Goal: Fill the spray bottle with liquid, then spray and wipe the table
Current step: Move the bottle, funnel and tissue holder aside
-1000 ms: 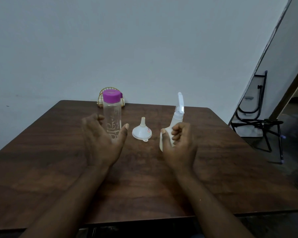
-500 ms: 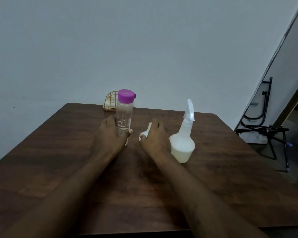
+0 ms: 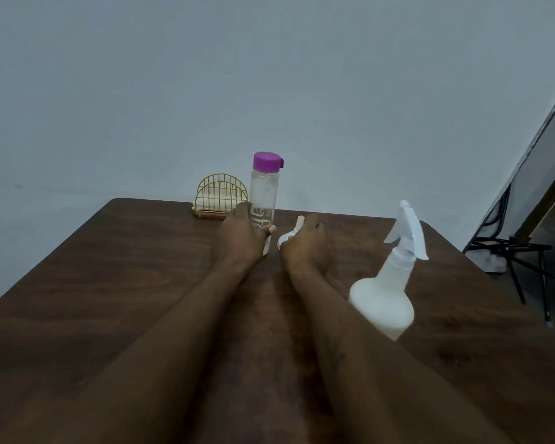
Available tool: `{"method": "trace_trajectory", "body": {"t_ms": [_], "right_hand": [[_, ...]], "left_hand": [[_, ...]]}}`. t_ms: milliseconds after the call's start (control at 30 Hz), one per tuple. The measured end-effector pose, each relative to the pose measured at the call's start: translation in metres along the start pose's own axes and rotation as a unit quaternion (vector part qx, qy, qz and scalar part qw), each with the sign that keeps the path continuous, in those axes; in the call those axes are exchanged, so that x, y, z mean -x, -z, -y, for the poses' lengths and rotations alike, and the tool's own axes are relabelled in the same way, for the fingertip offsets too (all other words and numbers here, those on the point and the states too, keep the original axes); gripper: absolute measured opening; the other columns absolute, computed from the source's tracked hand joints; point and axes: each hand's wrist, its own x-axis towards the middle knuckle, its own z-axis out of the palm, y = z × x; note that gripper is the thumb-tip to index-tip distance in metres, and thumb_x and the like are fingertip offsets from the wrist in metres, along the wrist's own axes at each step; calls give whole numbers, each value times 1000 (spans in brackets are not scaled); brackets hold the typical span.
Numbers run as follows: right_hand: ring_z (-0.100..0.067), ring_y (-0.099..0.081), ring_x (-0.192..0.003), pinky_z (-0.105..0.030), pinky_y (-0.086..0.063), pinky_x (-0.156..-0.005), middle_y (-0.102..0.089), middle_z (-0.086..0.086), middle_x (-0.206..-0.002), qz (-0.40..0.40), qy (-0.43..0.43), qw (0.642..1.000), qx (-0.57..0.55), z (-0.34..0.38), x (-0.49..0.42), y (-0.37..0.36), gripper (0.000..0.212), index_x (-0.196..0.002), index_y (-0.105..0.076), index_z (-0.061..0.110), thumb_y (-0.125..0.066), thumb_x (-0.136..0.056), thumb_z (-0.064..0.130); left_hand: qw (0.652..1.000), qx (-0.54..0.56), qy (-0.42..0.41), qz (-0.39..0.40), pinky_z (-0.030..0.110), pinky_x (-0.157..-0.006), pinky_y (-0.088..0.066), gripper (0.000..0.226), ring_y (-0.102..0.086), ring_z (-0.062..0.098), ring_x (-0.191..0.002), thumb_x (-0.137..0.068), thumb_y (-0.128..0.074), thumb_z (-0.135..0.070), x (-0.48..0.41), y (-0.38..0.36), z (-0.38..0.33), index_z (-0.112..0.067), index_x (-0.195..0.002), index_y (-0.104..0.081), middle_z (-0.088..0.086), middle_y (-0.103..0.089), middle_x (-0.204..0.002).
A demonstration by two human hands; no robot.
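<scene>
our spray bottle [image 3: 382,302] stands at four o'clock, just beside our right forearm (a careless lift could topple it). farther, near twelve, our right hand [image 3: 305,245] curls over the funnel [image 3: 285,239]; our left hand [image 3: 241,233] grasps the capped water bottle [image 3: 265,190].

Two bottles stand on one wooden table [image 3: 109,283] — one purple-capped clear bottle [image 3: 265,200] at centre, one white spray bottle [image 3: 388,299] at lower right. One white funnel [image 3: 285,239] (mostly hidden), one gold wire holder [image 3: 221,197], two hands — left hand [image 3: 241,235], right hand [image 3: 305,245].
</scene>
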Motion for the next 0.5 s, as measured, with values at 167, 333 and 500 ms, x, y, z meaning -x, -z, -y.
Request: {"method": "trace_trajectory", "body": {"t_ms": [167,333,500], "right_hand": [[-36,-64,-111,-43,-56,-84,-63,-13,-126,1,-39,999,-8,1,-37,-25,32,-127,-49,9,-54,-97,17],[-39,-64,-110,-47,-56,-84,-64,-13,-128,-19,-68,997,-19,4,-61,-49,33,-130,-48,9,-50,-99,17],[-34,-66,-110,-42,-54,-82,-65,-7,-128,-18,-84,996,-2,5,-86,-64,37,-130,-47,13,-61,-95,19]], "left_hand": [[1000,11,5,12,41,-97,-52,61,-62,27,-119,-90,-77,-44,-46,-28,9,-20,-141,-53,1,-67,-130],[999,28,-5,28,38,-95,-52,63,-63,28,-118,-90,-77,-39,-82,-52,15,-21,-145,-51,5,-66,-130],[1000,7,-22,19,35,-89,-48,63,-64,30,-116,-93,-74,-42,-107,-76,21,-21,-147,-48,8,-69,-126]]}}
